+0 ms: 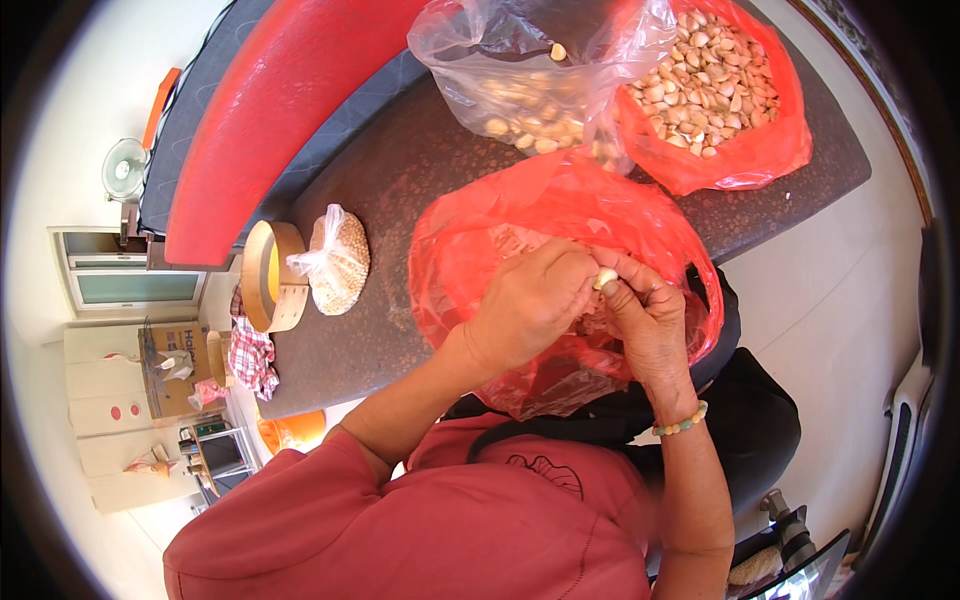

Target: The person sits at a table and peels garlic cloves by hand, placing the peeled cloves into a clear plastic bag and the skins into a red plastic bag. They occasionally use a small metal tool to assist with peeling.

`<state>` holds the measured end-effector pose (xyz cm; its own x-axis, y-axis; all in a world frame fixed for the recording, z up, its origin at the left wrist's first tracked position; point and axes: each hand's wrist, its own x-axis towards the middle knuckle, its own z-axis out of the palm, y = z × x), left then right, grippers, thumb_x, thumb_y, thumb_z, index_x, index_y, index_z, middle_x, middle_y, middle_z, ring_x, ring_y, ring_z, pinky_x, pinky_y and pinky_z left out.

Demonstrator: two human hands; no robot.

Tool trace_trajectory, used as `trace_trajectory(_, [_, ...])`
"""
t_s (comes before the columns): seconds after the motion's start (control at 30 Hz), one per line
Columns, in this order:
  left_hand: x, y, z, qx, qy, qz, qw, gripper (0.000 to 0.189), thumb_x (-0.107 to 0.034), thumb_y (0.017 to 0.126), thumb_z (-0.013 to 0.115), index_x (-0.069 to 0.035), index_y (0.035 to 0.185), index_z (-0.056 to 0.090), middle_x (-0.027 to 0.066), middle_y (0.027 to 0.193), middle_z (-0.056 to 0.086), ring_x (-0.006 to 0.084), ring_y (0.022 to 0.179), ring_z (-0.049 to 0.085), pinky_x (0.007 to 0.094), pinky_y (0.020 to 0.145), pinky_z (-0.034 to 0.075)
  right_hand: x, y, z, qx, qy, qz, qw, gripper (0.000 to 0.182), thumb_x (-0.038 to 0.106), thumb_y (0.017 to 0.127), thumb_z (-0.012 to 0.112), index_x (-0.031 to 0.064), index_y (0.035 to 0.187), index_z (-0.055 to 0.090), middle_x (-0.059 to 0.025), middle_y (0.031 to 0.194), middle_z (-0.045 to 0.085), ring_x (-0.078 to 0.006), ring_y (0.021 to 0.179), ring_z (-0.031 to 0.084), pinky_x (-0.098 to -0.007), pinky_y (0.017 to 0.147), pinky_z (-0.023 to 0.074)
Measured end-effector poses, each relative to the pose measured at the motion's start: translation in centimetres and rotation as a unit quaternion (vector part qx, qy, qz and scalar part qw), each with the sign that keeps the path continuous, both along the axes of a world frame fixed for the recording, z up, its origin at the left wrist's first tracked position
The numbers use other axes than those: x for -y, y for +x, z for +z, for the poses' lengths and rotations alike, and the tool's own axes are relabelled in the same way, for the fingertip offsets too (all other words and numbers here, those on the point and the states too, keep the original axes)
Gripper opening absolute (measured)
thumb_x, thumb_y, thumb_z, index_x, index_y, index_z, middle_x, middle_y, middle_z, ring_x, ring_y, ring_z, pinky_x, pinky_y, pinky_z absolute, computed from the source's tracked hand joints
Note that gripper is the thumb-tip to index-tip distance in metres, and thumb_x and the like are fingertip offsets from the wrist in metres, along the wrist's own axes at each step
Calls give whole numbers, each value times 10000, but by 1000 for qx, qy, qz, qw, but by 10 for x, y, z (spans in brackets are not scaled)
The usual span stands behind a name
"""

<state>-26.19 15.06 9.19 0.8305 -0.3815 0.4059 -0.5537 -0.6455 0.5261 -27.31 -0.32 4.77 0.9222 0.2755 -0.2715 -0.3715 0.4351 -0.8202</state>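
Observation:
A pale, peeled-looking garlic clove sits between the thumb and index finger of my right hand. My left hand is curled against the clove's other side, and its thumb is hidden. Both hands are over the mouth of a red plastic bag, which has what look like garlic skins inside. Beyond it, a clear plastic bag holds pale cloves, with one single clove higher up. To its right, unpeeled garlic cloves fill another red bag.
All the bags are on a dark speckled table. Toward its left end are a tied bag of beans or grains and a round wooden sieve. Checked cloth lies by the table edge. A red backrest borders the far side.

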Motion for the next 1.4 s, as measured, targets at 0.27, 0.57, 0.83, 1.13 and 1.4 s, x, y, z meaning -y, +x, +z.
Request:
trace_trajectory(0.27, [-4, 1, -9, -12, -22, 13, 1000, 199, 73, 731, 617, -36, 862, 514, 108, 801, 559, 264, 696, 585, 328, 586, 482, -1, 0, 1, -12, 10, 11, 1000, 279, 31, 903, 558, 23, 1179, 594, 7, 974, 638, -4, 719, 508, -143, 564, 416])
trace_trajectory(0.57, [3, -4, -4, -8, -19, -16, 1000, 212, 68, 759, 583, -41, 902, 472, 122, 823, 536, 289, 688, 569, 346, 562, 469, 6, 5, 3, -59, 163, 32, 984, 343, 125, 875, 633, 15, 1185, 536, 14, 755, 559, -11, 496, 338, -166, 418, 260])
trace_trajectory(0.83, [4, -5, -5, -2, -29, -45, 999, 163, 46, 806, 563, -41, 907, 469, 115, 821, 533, 269, 681, 563, 325, 566, 465, 11, 5, -3, -79, 222, 56, 970, 207, 62, 817, 685, 30, 990, 575, -10, 762, 576, -17, 505, 382, -163, 411, 264])
trace_trajectory(1.13, [0, -10, -7, -138, -183, -4, 973, 118, 40, 832, 514, -38, 902, 460, 111, 816, 514, 238, 694, 525, 317, 622, 450, 8, 4, 1, 8, 139, 54, 989, 246, -3, 790, 688, 22, 1015, 591, -31, 890, 632, -54, 695, 569, -168, 538, 442])
trace_trajectory(1.4, [2, -9, 14, -235, -393, 63, 887, 119, 76, 849, 466, -28, 905, 464, 54, 861, 526, 95, 659, 514, 223, 582, 442, 8, 2, 4, -12, 152, 51, 987, 333, -6, 812, 661, 9, 1135, 580, -72, 982, 661, -72, 742, 600, -182, 627, 492])
